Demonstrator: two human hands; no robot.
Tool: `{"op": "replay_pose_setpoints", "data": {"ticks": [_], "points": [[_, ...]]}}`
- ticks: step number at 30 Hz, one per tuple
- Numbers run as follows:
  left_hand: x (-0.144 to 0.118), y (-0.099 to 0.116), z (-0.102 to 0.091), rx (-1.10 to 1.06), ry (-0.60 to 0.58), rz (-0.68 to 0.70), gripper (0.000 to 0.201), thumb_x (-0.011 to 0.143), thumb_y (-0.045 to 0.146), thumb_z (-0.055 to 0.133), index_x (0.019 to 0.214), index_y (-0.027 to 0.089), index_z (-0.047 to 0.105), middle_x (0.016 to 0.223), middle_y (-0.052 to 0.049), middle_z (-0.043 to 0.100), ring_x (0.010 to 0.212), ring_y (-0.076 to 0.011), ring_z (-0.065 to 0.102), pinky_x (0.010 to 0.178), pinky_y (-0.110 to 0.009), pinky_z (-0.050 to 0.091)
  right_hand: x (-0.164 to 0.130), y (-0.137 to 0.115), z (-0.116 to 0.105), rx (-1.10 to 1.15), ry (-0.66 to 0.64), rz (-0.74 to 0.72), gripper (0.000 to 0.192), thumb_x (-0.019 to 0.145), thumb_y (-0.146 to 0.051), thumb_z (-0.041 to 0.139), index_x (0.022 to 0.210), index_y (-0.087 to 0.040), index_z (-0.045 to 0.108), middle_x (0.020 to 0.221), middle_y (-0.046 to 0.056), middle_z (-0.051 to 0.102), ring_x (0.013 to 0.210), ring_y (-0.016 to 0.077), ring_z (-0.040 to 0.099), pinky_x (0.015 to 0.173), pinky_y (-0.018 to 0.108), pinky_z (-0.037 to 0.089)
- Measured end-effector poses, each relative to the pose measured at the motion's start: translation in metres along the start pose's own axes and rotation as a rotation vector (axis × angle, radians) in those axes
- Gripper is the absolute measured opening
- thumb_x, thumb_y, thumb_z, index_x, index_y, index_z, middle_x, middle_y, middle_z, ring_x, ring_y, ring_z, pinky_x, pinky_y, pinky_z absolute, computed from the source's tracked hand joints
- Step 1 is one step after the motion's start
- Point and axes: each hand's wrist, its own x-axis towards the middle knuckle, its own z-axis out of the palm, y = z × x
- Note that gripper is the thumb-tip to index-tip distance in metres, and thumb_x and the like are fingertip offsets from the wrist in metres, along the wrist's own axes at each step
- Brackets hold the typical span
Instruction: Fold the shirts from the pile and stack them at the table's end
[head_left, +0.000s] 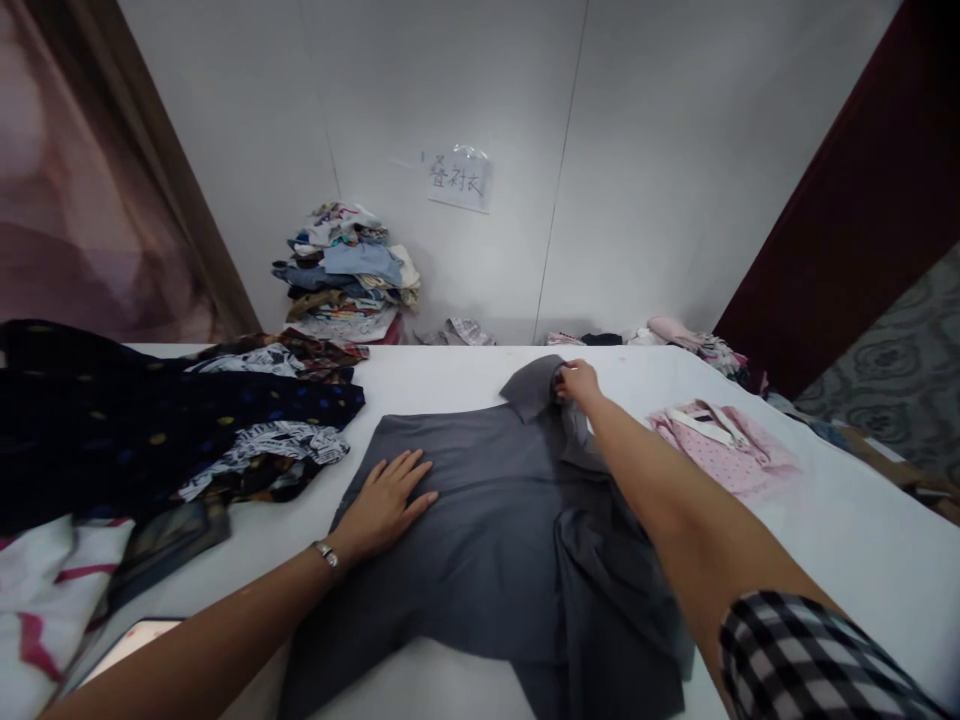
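Note:
A dark grey shirt (pixel 487 540) lies spread on the white table, its collar (pixel 531 386) toward the far side. My left hand (pixel 386 503) rests flat on the shirt's left part, palm down with the fingers apart. At the collar's right end, my right hand (pixel 577 383) pinches the cloth between thumb and fingers. On the right the shirt is bunched in loose folds, partly hidden under my right forearm.
Dark patterned clothes (pixel 150 420) are heaped along the left. A folded pink shirt (pixel 724 450) lies on the white table (pixel 847 560) at right. Beyond the far edge stands a tall clothes stack (pixel 352 280). A phone (pixel 127 645) lies near my left forearm.

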Motion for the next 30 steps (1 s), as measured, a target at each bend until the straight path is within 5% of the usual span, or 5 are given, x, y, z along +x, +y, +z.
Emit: {"op": "replay_pose_setpoints", "data": {"ticks": [4,11,19,26,30], "points": [[0.000,0.001,0.000,-0.028,-0.008,-0.006,0.058,0.092,0.055,0.039,0.138,0.022,0.050,0.153,-0.010,0.038,0.143,-0.0275,0.031,0.117,-0.053,0.021,-0.019,0.008,-0.035,0.191,0.118,0.035,0.046,0.088,-0.025,0.052,0.132,-0.013,0.046,0.091,0.010,0.070,0.056,0.0119,0.063,0.048,0.022,0.050],[0.002,-0.005,-0.013,-0.218,0.106,-0.023,0.059,0.089,0.052,0.043,0.137,0.018,0.050,0.152,-0.012,0.040,0.141,-0.0251,0.036,0.116,-0.045,0.028,-0.170,0.044,-0.047,0.173,-0.306,-0.098,0.028,0.081,-0.034,0.060,0.101,-0.016,0.068,0.087,0.006,0.073,0.072,0.0159,0.067,0.063,0.027,0.054],[-0.074,0.046,-0.049,-0.223,0.091,0.199,0.052,0.085,0.058,0.051,0.120,0.022,0.064,0.129,-0.009,0.063,0.119,-0.0258,0.057,0.103,-0.043,0.044,-0.314,0.077,-0.066,-0.150,-0.133,-0.111,0.051,0.085,-0.053,0.054,0.123,-0.021,0.064,0.118,0.011,0.067,0.104,0.0269,0.063,0.088,0.040,0.051],[-0.124,0.066,-0.031,-0.095,0.007,0.162,0.042,0.083,0.041,0.060,0.120,0.021,0.065,0.127,-0.012,0.063,0.118,-0.0291,0.056,0.098,-0.045,0.045,-0.341,0.075,-0.039,-0.376,-0.109,-0.136,0.053,0.081,-0.031,0.060,0.132,-0.015,0.056,0.128,0.017,0.060,0.119,0.0306,0.055,0.100,0.042,0.042],[-0.122,0.063,-0.026,-0.131,0.045,0.145,0.027,0.086,0.032,0.054,0.104,0.020,0.069,0.118,-0.011,0.067,0.111,-0.0278,0.060,0.093,-0.044,0.047,-0.338,0.083,-0.034,-0.134,-0.050,-0.225,0.020,0.081,-0.022,0.053,0.091,-0.018,0.070,0.099,0.010,0.069,0.093,0.0235,0.062,0.087,0.037,0.048]]}}
